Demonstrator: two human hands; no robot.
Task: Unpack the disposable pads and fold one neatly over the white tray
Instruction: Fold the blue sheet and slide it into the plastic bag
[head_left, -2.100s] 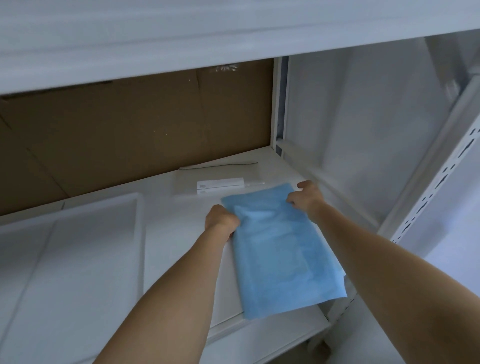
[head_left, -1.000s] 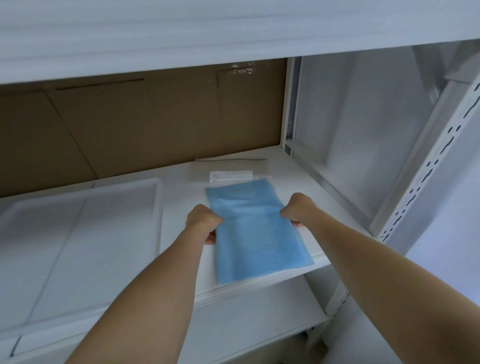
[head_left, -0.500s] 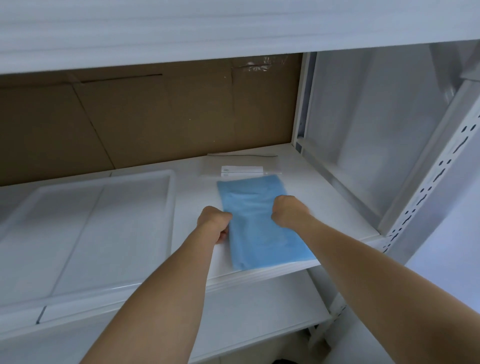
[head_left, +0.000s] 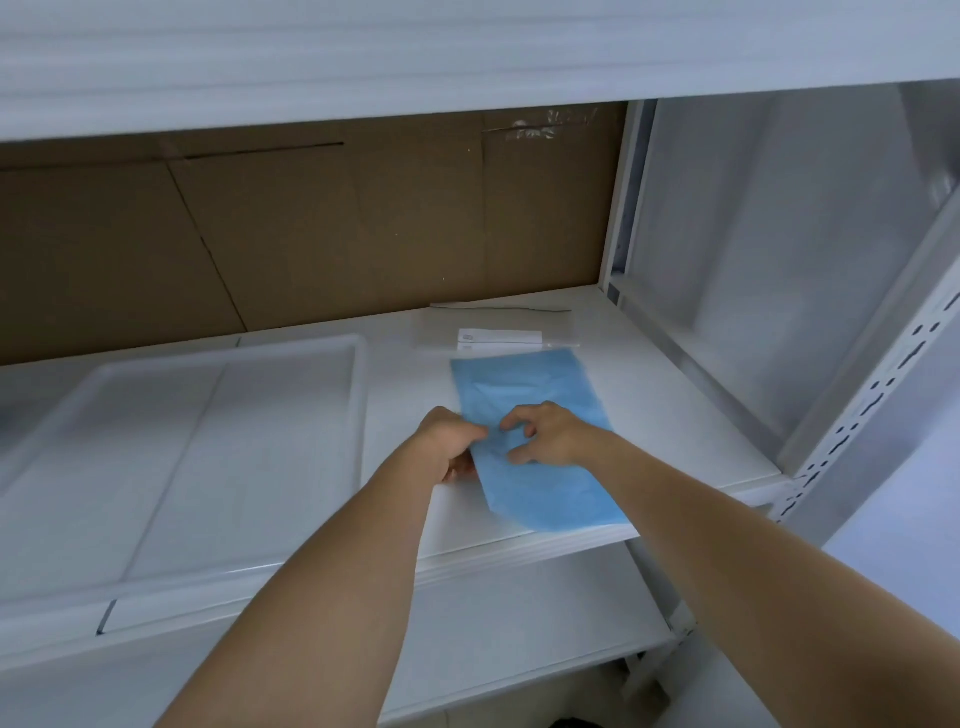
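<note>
A folded blue disposable pad lies flat on the white shelf, right of the white tray. My left hand grips the pad's left edge about halfway along. My right hand sits on top of the pad with curled fingers, thumb and fingertips picking at its top layer near the left hand. The tray is a wide shallow rectangle with nothing in it.
A clear plastic wrapper with a white label lies flat behind the pad. Brown cardboard backs the shelf. A white perforated upright stands at the right, an upper shelf overhangs, and a lower shelf shows below.
The pad was drawn back from the shelf's front edge and laid flat. My right hand moved from the pad's right edge to its middle, close to the left hand.
</note>
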